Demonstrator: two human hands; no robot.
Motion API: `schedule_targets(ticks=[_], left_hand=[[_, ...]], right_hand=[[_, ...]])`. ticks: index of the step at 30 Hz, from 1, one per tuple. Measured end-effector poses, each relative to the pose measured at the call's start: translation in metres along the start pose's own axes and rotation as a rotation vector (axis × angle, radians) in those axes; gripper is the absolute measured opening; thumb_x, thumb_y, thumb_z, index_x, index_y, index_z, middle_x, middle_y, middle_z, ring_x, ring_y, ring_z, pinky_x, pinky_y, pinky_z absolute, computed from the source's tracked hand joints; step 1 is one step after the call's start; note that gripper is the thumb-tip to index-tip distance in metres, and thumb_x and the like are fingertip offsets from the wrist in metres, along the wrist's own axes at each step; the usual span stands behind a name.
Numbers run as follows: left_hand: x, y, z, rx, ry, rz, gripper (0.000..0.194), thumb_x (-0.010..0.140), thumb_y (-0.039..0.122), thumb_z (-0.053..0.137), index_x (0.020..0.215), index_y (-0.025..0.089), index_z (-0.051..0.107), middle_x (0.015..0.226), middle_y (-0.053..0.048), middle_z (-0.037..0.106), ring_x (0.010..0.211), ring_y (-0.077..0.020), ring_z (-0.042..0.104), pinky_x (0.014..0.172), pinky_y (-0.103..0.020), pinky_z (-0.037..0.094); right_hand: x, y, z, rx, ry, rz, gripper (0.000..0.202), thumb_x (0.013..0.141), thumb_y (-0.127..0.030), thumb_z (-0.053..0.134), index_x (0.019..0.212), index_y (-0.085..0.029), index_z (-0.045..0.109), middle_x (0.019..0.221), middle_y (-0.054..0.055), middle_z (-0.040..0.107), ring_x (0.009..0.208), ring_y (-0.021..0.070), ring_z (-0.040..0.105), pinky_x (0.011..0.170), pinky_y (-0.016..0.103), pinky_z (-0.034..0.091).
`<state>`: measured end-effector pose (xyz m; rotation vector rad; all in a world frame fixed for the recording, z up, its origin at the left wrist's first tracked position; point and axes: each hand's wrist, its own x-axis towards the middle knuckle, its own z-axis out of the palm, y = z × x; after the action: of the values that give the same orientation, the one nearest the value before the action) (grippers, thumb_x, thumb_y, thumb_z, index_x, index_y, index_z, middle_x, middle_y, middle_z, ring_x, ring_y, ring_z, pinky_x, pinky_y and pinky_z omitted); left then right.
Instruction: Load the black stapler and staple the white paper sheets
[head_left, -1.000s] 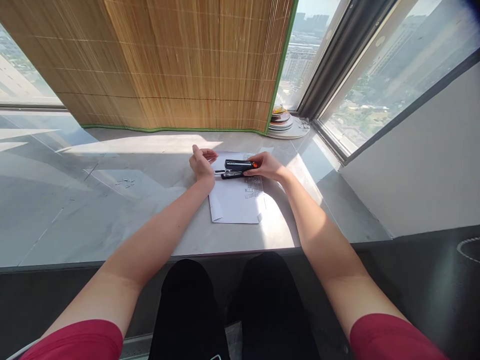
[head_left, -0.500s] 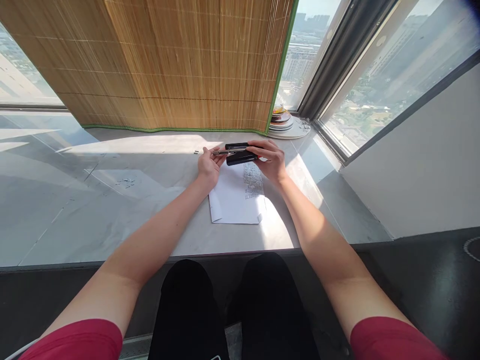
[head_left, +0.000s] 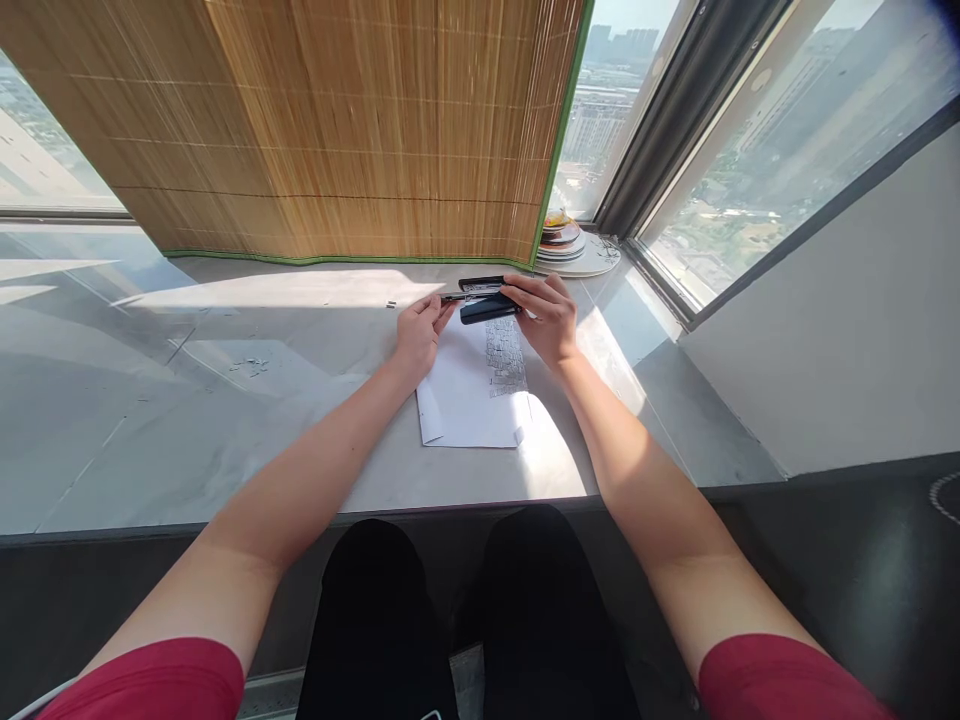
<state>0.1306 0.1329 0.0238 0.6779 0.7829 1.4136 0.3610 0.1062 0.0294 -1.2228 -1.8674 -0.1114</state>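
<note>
A black stapler is held above the sheets of paper, its top cover swung apart from its base, with a thin metal piece between them. My right hand grips its right end, fingers over the top. My left hand pinches the left tip of the metal piece between thumb and fingers. Below lies white paper with dark scribble-like marks on its right side; its lower left corner is folded.
Loose staples lie scattered on the grey ledge to the left, and small dark bits lie near my left hand. A bamboo blind hangs behind. Stacked plates stand in the window corner.
The stapler has shifted slightly right, and its cover sits a bit higher. My left fingers have turned and closed more tightly on the metal piece's tip.
</note>
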Motion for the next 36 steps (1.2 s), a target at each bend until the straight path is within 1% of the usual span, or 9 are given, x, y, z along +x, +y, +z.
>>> schedule_targets(ticks=[3,8,12,16,20,25,28,31,36], left_hand=[[0.002,-0.002,-0.002,0.009,0.021,0.014,0.013,0.1,0.01,0.076,0.089,0.017,0.077,0.106,-0.009,0.079,0.115,-0.0214,0.078,0.117,-0.043,0.06],[0.002,-0.003,-0.004,0.003,0.01,0.013,0.015,0.098,0.007,0.077,0.086,0.016,0.078,0.104,-0.009,0.079,0.111,-0.0216,0.08,0.116,-0.043,0.06],[0.0,-0.002,-0.002,0.009,0.002,-0.002,0.012,0.096,0.008,0.078,0.088,0.017,0.077,0.101,-0.008,0.079,0.114,-0.0242,0.08,0.114,-0.046,0.062],[0.001,-0.003,-0.002,0.027,-0.013,-0.007,0.01,0.096,0.01,0.078,0.09,0.018,0.078,0.101,-0.009,0.079,0.113,-0.0248,0.08,0.111,-0.047,0.063],[-0.001,-0.002,-0.001,0.029,-0.018,0.017,0.009,0.098,0.013,0.079,0.09,0.017,0.078,0.103,-0.009,0.079,0.112,-0.023,0.08,0.112,-0.045,0.062],[-0.005,0.001,0.002,0.033,0.011,-0.007,0.01,0.094,0.01,0.083,0.089,0.017,0.077,0.099,-0.009,0.078,0.116,-0.0246,0.079,0.113,-0.045,0.062],[-0.005,0.001,0.002,0.05,-0.011,-0.008,0.01,0.094,0.01,0.082,0.09,0.018,0.077,0.099,-0.007,0.078,0.115,-0.0249,0.079,0.111,-0.046,0.063],[-0.004,-0.001,0.0,0.053,-0.035,-0.023,0.01,0.095,0.009,0.08,0.093,0.018,0.077,0.099,-0.008,0.078,0.115,-0.0257,0.079,0.111,-0.047,0.063],[-0.005,-0.001,0.0,0.081,-0.083,-0.072,0.01,0.096,0.007,0.077,0.094,0.016,0.077,0.098,-0.011,0.08,0.112,-0.0254,0.081,0.114,-0.046,0.062]], right_hand=[[0.0,-0.001,0.0,-0.001,0.002,0.0,0.045,0.1,-0.027,0.061,0.138,-0.047,0.075,0.133,-0.004,0.079,0.129,0.0342,0.067,0.107,0.063,0.063],[0.0,0.001,-0.001,0.012,-0.007,0.017,0.042,0.103,-0.028,0.059,0.135,-0.047,0.076,0.135,-0.004,0.078,0.131,0.034,0.067,0.108,0.063,0.062],[0.0,0.002,-0.003,0.011,0.025,0.015,0.038,0.104,-0.029,0.058,0.131,-0.045,0.079,0.133,-0.004,0.079,0.128,0.0332,0.068,0.109,0.063,0.062],[0.0,0.002,-0.004,0.0,0.056,0.001,0.037,0.107,-0.027,0.054,0.125,-0.044,0.081,0.134,-0.005,0.079,0.124,0.032,0.07,0.11,0.063,0.061],[0.0,0.003,-0.004,-0.001,0.046,0.0,0.036,0.106,-0.028,0.057,0.129,-0.045,0.079,0.133,-0.005,0.079,0.127,0.033,0.069,0.11,0.063,0.061],[-0.001,0.006,-0.003,-0.016,0.05,0.003,0.037,0.106,-0.028,0.057,0.131,-0.046,0.077,0.136,-0.004,0.078,0.128,0.0332,0.068,0.109,0.062,0.062],[-0.002,0.009,-0.004,-0.059,0.058,-0.001,0.041,0.105,-0.025,0.058,0.136,-0.046,0.075,0.137,-0.003,0.078,0.128,0.0336,0.067,0.107,0.062,0.063],[-0.002,0.01,-0.007,-0.116,0.083,-0.017,0.044,0.103,-0.023,0.058,0.139,-0.044,0.074,0.135,-0.001,0.079,0.126,0.0336,0.068,0.104,0.06,0.064],[-0.001,0.003,-0.011,-0.183,0.157,-0.039,0.046,0.102,-0.02,0.055,0.138,-0.042,0.075,0.129,-0.001,0.081,0.121,0.0319,0.069,0.104,0.057,0.065]])
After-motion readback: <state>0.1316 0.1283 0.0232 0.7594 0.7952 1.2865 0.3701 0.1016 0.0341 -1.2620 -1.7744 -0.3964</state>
